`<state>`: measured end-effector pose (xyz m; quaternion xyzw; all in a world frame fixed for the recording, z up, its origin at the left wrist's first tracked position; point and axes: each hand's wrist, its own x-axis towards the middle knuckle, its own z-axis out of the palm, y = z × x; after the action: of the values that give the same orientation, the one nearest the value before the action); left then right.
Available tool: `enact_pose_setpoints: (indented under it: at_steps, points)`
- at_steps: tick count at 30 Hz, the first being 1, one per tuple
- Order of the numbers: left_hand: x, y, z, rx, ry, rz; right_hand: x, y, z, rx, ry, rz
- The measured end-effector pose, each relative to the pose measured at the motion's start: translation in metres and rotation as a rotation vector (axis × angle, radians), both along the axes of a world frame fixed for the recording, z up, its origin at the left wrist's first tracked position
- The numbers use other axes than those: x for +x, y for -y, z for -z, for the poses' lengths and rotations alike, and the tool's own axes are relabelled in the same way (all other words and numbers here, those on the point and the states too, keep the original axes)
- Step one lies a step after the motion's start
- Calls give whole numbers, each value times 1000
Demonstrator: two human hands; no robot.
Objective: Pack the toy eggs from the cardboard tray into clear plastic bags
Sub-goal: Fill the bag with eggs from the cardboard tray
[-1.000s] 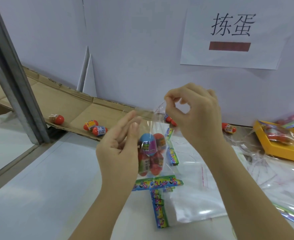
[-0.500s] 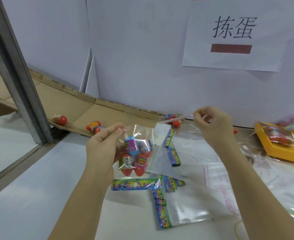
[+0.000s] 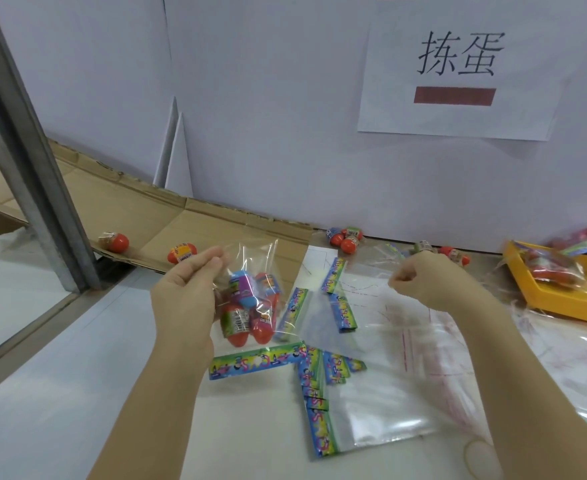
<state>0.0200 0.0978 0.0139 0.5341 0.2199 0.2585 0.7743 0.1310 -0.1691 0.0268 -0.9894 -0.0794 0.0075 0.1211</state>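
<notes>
Holding: the left hand [image 3: 184,299] pinches the top left corner of the bag [image 3: 261,258] between thumb and fingertips, so the bag hangs above the table [image 3: 60,393].
Bag: clear plastic with its mouth up and a bright printed band [image 3: 255,362] across the bottom edge. It is just at 3 o'clock of the left hand.
Eggs [image 3: 242,289]: about four, bunched in the lower half of the bag. A blue and purple one lies on top. The others are red with printed labels, rounded ends down.
Left hand: the forearm rises from 6 o'clock and the fingers point toward 2 o'clock.
Right hand [image 3: 423,282]: at 3 o'clock of the bag and apart from it. It is curled in a loose fist with the thumb against the forefinger. Whether it pinches anything cannot be told.
Tray [image 3: 139,216]: flat brown cardboard along the wall [image 3: 268,116], at 10 o'clock of the bag.
Tray eggs: one red egg [image 3: 115,241] near the post [image 3: 25,150] and a second egg [image 3: 181,254] just beyond the left fingers.
Loose eggs [image 3: 345,237]: a small cluster against the wall at 1 o'clock of the bag, with more behind the right hand.
Spare bags [image 3: 371,410]: a flat pile on the table at 5 o'clock, printed bands fanned along its left edge.
Yellow bin [image 3: 562,306]: at the 3 o'clock edge, with filled bags in it.
Sign [image 3: 458,67]: white paper on the wall at 1 o'clock, with two black characters over a dark red bar.
</notes>
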Motion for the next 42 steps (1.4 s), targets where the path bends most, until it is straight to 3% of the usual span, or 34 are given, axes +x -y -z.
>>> enact_pose_setpoints:
  at_steps: [6,9,11,13,15,16,19,23,31,36,42]
  points:
    - [-2,1,-3,-1,37,0,-6,20,-31,-220,-144,1]
    - [-4,5,-6,7,82,20,-7,32,-45,-179,-38,103]
    - [-5,10,-9,23,127,44,-10,35,-51,112,154,134]
    - [-7,16,-11,37,175,79,-16,24,-57,584,324,57]
    - [-9,24,-12,31,213,123,-24,2,-59,903,220,-56]
    - [-10,27,-12,30,220,142,-29,-10,-57,940,91,-113]
    - [-10,34,-11,-7,228,173,-41,-37,-49,867,-296,-309]
    - [-11,34,-12,-68,259,198,-48,-64,-39,966,-463,-369]
    - [-10,37,-12,-132,278,256,-50,-77,-33,1187,-368,-257]
    - [-10,40,-11,-79,280,300,-47,-78,-33,1161,-289,-212]
    - [-10,40,-8,-69,220,106,-47,-75,-38,1138,-226,-212]
